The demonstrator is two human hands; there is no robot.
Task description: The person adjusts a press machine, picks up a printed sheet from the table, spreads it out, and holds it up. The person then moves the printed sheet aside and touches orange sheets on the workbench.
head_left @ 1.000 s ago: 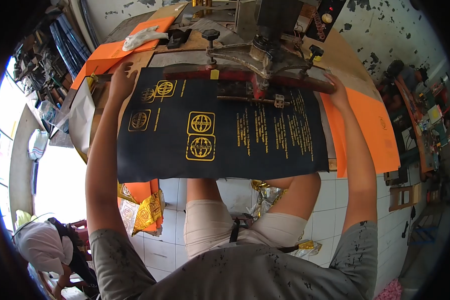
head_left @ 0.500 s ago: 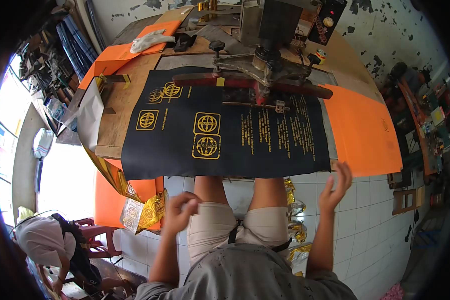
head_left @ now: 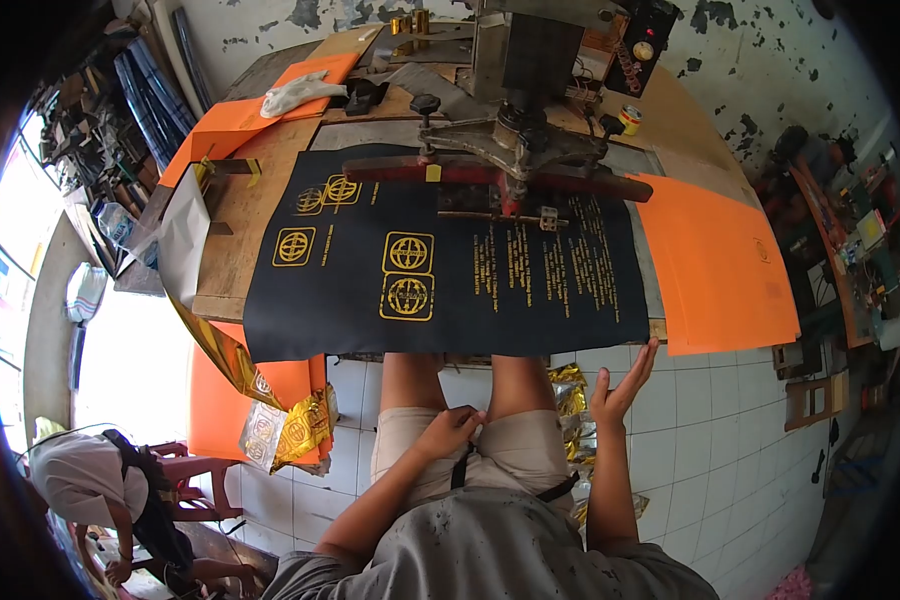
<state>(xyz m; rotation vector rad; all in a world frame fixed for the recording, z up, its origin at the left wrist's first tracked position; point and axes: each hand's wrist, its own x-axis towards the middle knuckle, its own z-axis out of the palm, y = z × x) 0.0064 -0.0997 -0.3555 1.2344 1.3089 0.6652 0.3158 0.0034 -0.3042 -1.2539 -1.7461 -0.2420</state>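
Note:
My left hand [head_left: 450, 432] lies on my lap over the shorts, its fingers loosely bent and nothing visible in them. My right hand [head_left: 624, 388] is raised just off the table's front right corner, open, with fingers stretched upward and together and the thumb apart. Its fingertips are close to the lower right corner of a black sheet [head_left: 320, 290], which bears gold globe emblems and lines of gold text. Above the sheet's far part stands a press [head_left: 515, 150] with a red crossbar. Part of the sheet is hidden beneath it.
Orange sheets [head_left: 720, 270] lie to the right, more orange sheets [head_left: 315, 75] at the back left. Gold foil [head_left: 305, 425] hangs at the left over an orange stack [head_left: 215, 420]. Another person [head_left: 95, 480] bends over at the lower left. A control box [head_left: 642, 50] stands behind.
My left hand has come down and right onto my lap. My right hand has moved left and slightly down. The view has shifted a little; the sheet lies much as before.

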